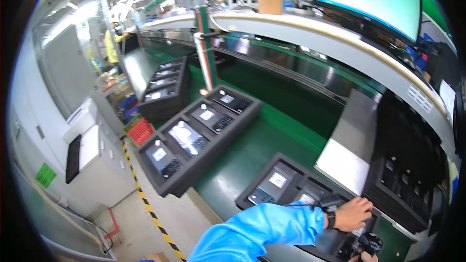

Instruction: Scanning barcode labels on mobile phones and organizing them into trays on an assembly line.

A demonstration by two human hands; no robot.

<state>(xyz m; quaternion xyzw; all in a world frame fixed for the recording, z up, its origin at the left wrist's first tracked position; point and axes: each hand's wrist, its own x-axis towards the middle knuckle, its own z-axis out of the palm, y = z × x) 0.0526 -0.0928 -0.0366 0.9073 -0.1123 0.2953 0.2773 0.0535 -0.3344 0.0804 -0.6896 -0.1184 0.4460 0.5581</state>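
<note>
My left hand (353,215), in a blue sleeve with a dark band at the wrist, reaches over the right part of the near black foam tray (242,199). Its fingers are stretched and apart, with nothing visible in them. Flat dark devices with white labels (274,182) lie in the tray's compartments. My right hand (365,257) shows only partly at the lower edge, its fingers around a black handheld tool with a rounded head (372,242). What kind of tool it is cannot be made out. My left forearm hides part of the tray.
A longer black foam tray (223,133) of similar devices lies on the green bench (252,153); another tray (162,104) sits farther back. Stacked black trays (400,191) stand at right, beside a white board (342,162). A monitor (369,0) rests on the shelf above.
</note>
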